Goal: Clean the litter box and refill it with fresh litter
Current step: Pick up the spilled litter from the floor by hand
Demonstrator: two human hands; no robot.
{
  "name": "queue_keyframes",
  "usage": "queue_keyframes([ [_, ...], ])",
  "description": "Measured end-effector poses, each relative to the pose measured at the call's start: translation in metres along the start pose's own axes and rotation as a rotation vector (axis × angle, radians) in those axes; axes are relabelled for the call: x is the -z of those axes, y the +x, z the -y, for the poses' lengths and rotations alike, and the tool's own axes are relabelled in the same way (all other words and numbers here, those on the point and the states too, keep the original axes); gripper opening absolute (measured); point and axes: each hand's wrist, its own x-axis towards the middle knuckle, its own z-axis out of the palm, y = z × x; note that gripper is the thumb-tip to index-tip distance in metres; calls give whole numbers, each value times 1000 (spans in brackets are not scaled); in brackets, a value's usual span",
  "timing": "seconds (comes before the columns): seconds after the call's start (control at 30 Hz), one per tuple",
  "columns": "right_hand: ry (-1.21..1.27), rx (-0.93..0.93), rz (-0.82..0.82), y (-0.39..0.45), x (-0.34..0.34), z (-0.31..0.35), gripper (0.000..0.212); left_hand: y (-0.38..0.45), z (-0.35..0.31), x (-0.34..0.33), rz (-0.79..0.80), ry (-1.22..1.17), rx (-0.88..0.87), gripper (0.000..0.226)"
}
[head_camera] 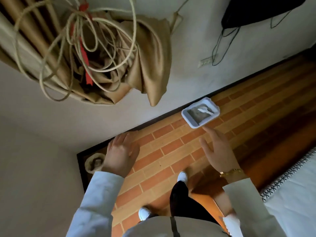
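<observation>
My right hand (218, 149) is spread, fingers straight, reaching ahead and holding nothing; my left hand (122, 151) is likewise apart and empty, out toward the wall (85, 120). Beyond the right fingertips, not touched, the litter box (200, 112) sits on the brick floor (164, 151) against the wall, a white scoop (205, 110) lying in grey litter (195, 114). I judge nothing done yet: scooping, emptying and refilling all remain, and I see no fresh litter bag for certain.

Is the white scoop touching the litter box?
Touching: the head view shows the white plastic scoop lying inside the white rectangular litter box, resting on the grey litter.
</observation>
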Motion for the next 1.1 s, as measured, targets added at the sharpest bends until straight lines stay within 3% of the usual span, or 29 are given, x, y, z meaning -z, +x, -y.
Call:
queue_keyframes([
  [0.17, 29, -101, -62, 34, 31, -61, 43, 72, -54, -36, -2, -3, -140, 33],
  [0.37, -6, -130, -73, 99, 70, -135, 43, 140, -121, -75, -27, -11, -204, 44],
  [0.6, 13, -81, -29, 179, 83, -190, 41, 200, -166, -107, -48, -51, -152, 41],
  [1.1, 45, 103, 41, 384, 67, -221, 43, 367, -189, -157, -13, -12, -10, 36],
])
